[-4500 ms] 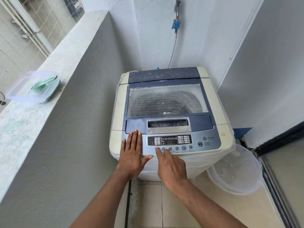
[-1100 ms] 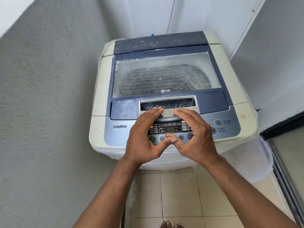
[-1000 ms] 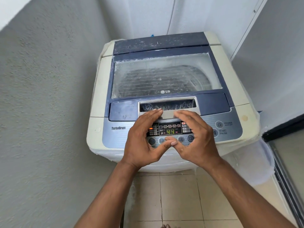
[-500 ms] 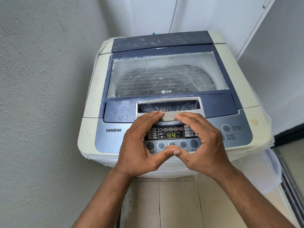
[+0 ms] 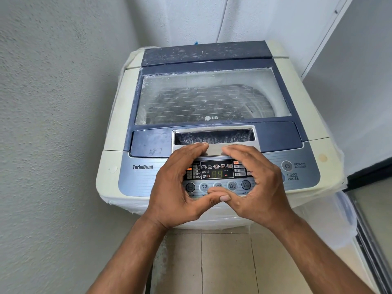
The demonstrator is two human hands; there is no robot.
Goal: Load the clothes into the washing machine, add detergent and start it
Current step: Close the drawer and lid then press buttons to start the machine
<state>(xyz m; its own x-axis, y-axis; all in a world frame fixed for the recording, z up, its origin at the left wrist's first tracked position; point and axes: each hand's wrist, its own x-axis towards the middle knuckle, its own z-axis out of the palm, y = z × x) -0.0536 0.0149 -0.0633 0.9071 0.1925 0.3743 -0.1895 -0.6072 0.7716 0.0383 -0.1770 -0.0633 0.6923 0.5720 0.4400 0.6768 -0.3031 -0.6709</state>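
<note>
A cream and blue top-loading washing machine [image 5: 114, 124] stands in a corner with its glass lid [image 5: 214, 98] closed; dark contents show dimly through it. My left hand [image 5: 176, 187] and my right hand [image 5: 256, 185] cup around the control panel display [image 5: 216, 169], fingers curved and shading it. Their fingertips rest near the lid handle [image 5: 214, 136], and the thumbs meet over the row of round buttons [image 5: 232, 185]. Neither hand holds anything. The display digits look dim. The power button [image 5: 287, 165] sits to the right.
A rough grey wall [image 5: 53, 124] runs close along the left side. White walls close in behind and to the right. A translucent plastic tub [image 5: 335, 219] sits on the floor at the machine's right, beside a dark door frame [image 5: 369, 240]. Beige floor tiles [image 5: 224, 262] lie below.
Both hands have moved from pressing the panel to cupping around the display. The lit digits changed to 44, and now look dim. The view has come closer.
</note>
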